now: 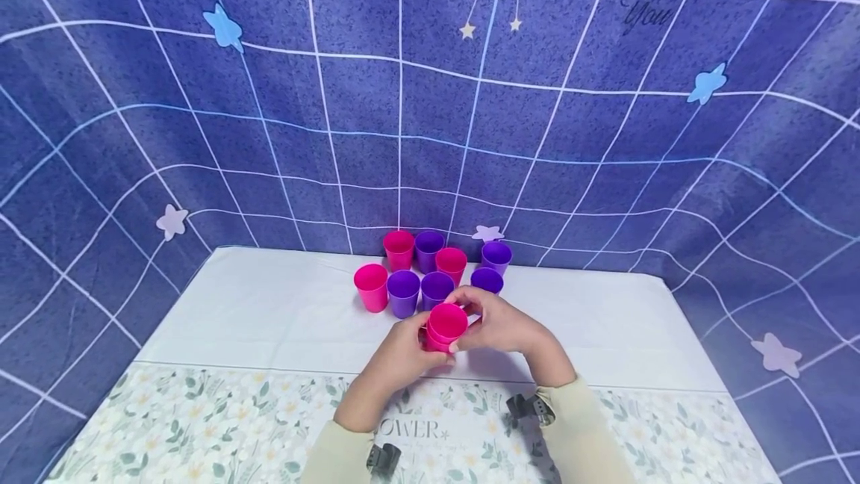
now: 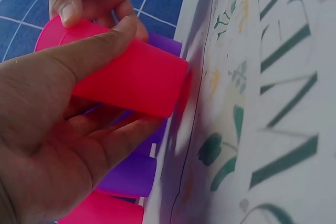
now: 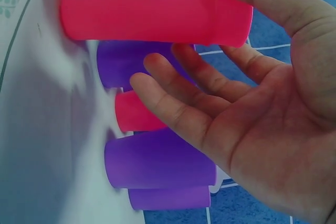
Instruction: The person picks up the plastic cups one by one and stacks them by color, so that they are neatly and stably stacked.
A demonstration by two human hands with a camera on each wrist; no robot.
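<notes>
Two pink cups, one nested inside the other, are held between both hands over the near part of the white cloth. My left hand [image 1: 398, 353] wraps thumb and fingers around the lower pink cup [image 2: 131, 74]. At the rim end, my right hand [image 1: 504, 323] grips the upper pink cup [image 3: 233, 19] between thumb and fingers, while its other fingers spread below. Just beyond the hands stand a purple cup [image 1: 437, 287], another purple cup [image 1: 404, 296] and a pink cup [image 1: 372, 288], all upright with mouths up.
Behind them are a pink cup [image 1: 399, 252], a purple cup [image 1: 428, 252] and another pink cup [image 1: 451, 266]. To the right stand two purple cups [image 1: 496, 256]. A blue gridded curtain [image 1: 430, 133] hangs behind the table; a floral cloth [image 1: 222, 424] covers its near part.
</notes>
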